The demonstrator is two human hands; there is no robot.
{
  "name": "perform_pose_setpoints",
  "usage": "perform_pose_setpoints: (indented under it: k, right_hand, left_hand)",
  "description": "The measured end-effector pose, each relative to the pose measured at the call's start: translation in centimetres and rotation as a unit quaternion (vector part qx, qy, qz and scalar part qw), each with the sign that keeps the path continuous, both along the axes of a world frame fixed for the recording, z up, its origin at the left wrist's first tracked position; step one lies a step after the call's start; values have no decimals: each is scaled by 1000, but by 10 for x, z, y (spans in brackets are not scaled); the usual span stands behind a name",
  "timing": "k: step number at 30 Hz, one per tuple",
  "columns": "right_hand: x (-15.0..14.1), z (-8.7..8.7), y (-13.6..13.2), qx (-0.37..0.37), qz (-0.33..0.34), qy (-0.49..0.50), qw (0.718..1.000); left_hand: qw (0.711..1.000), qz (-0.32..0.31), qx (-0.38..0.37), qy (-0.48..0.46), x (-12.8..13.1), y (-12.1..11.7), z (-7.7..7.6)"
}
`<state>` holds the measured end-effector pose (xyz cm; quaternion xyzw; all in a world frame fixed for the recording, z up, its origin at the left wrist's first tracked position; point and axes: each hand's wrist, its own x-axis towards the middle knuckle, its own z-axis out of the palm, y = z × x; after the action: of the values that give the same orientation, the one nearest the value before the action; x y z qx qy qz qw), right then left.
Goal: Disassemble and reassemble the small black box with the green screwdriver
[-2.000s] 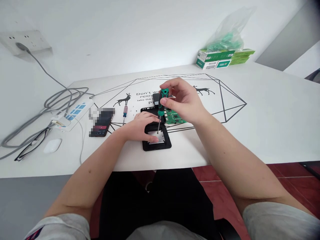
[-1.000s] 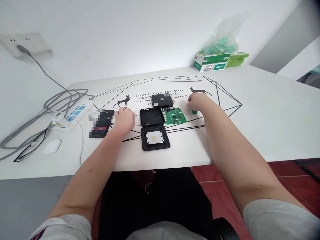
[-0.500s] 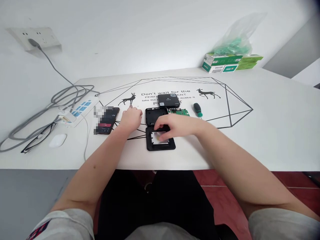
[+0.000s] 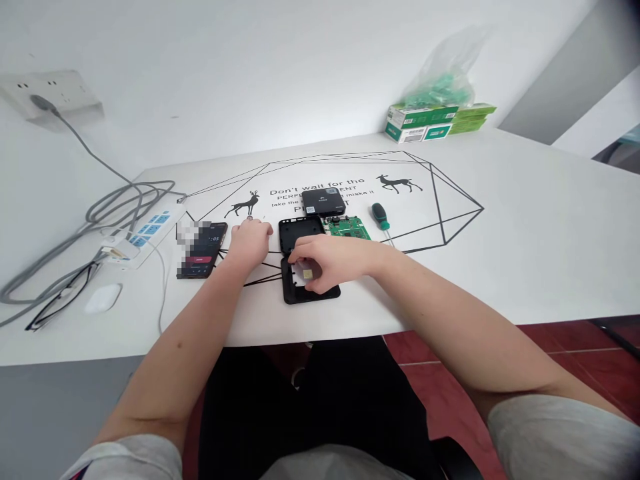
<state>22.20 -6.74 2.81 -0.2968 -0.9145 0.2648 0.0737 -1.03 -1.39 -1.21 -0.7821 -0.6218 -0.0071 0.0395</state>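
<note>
My right hand (image 4: 330, 260) is closed around a silver metal plate (image 4: 301, 273) with a small yellowish square on it, its thumb and fingers at opposite edges. The plate is at the black plastic cover (image 4: 313, 298); whether it is raised off it I cannot tell. Behind lies a black case shell (image 4: 300, 231), with a green circuit board (image 4: 350, 227) to its right. My left hand (image 4: 251, 241) rests on the table with curled fingers, over the spot of a small screwdriver (image 4: 250, 218) whose handle end just shows. What its fingers hold is hidden.
A green-and-black screwdriver (image 4: 380, 215) lies right of the board. A closed black box (image 4: 324, 201) sits behind the shell. A phone (image 4: 204, 250), white earbud case (image 4: 103, 299), glasses (image 4: 63, 297) and power strip (image 4: 150, 233) are left. Green boxes (image 4: 425, 117) stand at the back.
My right hand laid the green screwdriver down on the right, then came back to the cover and took hold of the metal plate. My left hand moved off the cover to the left.
</note>
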Motion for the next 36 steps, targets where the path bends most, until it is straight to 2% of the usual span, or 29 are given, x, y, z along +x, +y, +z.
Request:
perform_pose_setpoints:
  k: [3, 5, 10, 18, 22, 24, 28, 36]
  right_hand:
    - [14, 9, 4, -3, -40, -1, 999]
    - [26, 14, 9, -10, -70, -43, 997]
    - [49, 11, 17, -60, -123, -136, 981]
    - [48, 11, 11, -92, -158, -163, 970]
    - [49, 10, 14, -98, -168, -164, 967]
    - [49, 11, 16, -80, -174, -162, 968]
    - [49, 14, 18, 2, -207, -160, 965]
    - [52, 15, 23, 54, -313, -218, 923]
  left_hand:
    - [1000, 4, -1, -3, -1, 1, 0]
    - [1000, 5, -1, -10, -2, 2, -1]
    - [999, 3, -1, -45, -2, 4, -2]
    - [992, 21, -13, -123, -5, 4, 2]
    - [993, 45, 4, -106, -8, 6, 3]
    - [994, 47, 8, -95, -9, 7, 3]
    - [995, 58, 11, -77, -13, 9, 0]
    - [993, 96, 44, -52, -17, 9, 3]
